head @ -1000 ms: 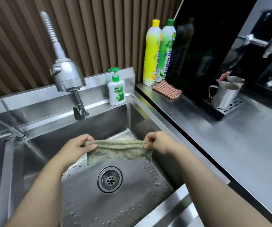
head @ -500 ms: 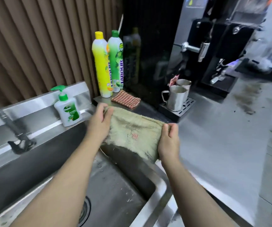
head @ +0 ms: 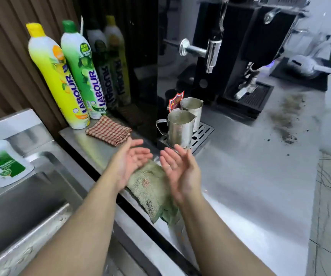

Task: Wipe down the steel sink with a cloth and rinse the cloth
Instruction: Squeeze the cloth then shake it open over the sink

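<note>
1. Currently your left hand (head: 129,162) and your right hand (head: 178,172) hover above the steel desk (head: 250,186), palms turned up and toward each other, fingers spread wide, nothing held in either.
2. Cloth (head: 150,188): green, worn, lying flat on the desk directly beneath and between your two hands. No contact with either hand can be made out. Its near corner hangs slightly over the desk's front edge.
3. Your left hand covers the cloth's far left corner from this view; your right hand and wrist cover part of its right edge.
4. Sink (head: 27,212): to the left of the cloth, separated from the desk by a dark gap; water droplets visible on its near rim. A Dettol soap bottle (head: 3,166) stands on the ledge behind it.
5. On the desk beyond your hands: a red checked cloth (head: 109,130), folded; behind it a yellow bottle (head: 57,80) and a green bottle (head: 84,72), upright against the wall, touching side by side.
6. Two steel jugs (head: 179,128) stand on a drip tray (head: 202,134) just beyond your fingertips, at the foot of a black machine (head: 240,46).
7. Dark scattered grounds (head: 286,120) lie on the desk at far right, well apart from the cloth.
</note>
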`<state>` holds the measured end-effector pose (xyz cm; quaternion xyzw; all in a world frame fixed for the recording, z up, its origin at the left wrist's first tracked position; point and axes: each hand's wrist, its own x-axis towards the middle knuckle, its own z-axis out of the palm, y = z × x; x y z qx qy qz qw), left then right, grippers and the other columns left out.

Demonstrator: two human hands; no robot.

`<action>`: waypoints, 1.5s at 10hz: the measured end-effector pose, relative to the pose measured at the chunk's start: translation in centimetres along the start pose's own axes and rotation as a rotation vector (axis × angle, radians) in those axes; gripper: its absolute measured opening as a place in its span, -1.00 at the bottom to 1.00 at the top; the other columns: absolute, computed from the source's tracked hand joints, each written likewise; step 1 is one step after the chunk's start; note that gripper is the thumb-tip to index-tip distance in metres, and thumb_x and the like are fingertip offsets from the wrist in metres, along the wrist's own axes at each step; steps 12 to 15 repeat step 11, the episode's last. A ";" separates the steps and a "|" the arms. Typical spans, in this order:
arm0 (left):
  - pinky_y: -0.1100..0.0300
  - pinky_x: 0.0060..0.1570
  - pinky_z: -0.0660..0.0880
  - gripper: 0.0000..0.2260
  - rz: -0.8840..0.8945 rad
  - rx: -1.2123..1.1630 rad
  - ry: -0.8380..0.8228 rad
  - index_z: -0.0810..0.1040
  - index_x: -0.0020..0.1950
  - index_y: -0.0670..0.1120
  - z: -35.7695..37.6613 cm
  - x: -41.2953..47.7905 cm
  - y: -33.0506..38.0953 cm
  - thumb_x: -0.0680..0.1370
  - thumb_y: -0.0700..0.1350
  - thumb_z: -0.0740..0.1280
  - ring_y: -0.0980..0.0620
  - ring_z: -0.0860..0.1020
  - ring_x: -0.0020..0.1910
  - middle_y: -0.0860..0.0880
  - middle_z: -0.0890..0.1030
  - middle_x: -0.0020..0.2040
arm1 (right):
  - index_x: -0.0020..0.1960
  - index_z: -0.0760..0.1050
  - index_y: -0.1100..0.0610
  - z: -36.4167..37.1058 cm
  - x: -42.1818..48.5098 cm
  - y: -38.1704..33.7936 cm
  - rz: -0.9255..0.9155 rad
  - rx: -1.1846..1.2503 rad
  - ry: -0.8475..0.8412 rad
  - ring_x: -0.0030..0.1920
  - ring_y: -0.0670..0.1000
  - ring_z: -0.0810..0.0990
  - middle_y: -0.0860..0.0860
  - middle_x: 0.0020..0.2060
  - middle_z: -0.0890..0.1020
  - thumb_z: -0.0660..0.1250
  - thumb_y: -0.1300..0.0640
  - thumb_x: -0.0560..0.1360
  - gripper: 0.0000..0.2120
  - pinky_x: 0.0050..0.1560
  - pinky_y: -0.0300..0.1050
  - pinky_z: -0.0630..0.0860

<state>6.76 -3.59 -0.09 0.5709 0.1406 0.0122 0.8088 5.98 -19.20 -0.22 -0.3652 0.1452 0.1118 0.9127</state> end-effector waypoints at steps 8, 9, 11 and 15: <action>0.03 0.42 -0.34 -0.49 0.204 1.908 -0.463 -0.24 0.47 0.19 -5.6 1.3 -1.7 0.54 0.25 -0.28 0.16 -0.37 0.43 0.19 -0.28 0.49 | 0.53 -0.17 0.04 -3.5 -2.1 3.6 -0.391 -2.236 -0.471 0.41 -0.06 -0.40 -0.01 0.53 -0.18 -0.56 -0.26 0.28 -0.12 0.40 -0.12 -0.39; 0.00 0.43 -0.29 -0.55 0.140 1.896 -0.413 -0.16 0.49 0.21 -5.3 0.8 -1.5 0.61 0.17 -0.16 0.10 -0.27 0.48 0.12 -0.24 0.52 | 0.54 -0.19 0.04 -3.3 -2.3 3.1 -0.364 -2.255 -0.462 0.50 -0.01 -0.31 0.00 0.54 -0.17 -0.43 -0.28 0.43 -0.25 0.42 -0.10 -0.35; 0.06 0.44 0.03 -0.57 0.232 1.555 -0.258 0.31 0.42 0.04 -7.0 -6.8 -0.1 0.59 0.14 0.05 0.06 0.14 0.47 0.04 0.23 0.49 | 0.48 0.21 0.06 -3.7 -7.8 0.9 -0.241 -2.005 -0.528 0.51 -0.04 0.03 -0.02 0.51 0.18 -0.05 -0.12 0.62 -0.51 0.45 -0.13 -0.14; 0.06 0.44 0.03 -0.57 0.232 1.555 -0.258 0.31 0.42 0.04 -7.0 -6.8 -0.1 0.59 0.14 0.05 0.06 0.14 0.47 0.04 0.23 0.49 | 0.48 0.21 0.06 -3.7 -7.8 0.9 -0.241 -2.005 -0.528 0.51 -0.04 0.03 -0.02 0.51 0.18 -0.05 -0.12 0.62 -0.51 0.45 -0.13 -0.14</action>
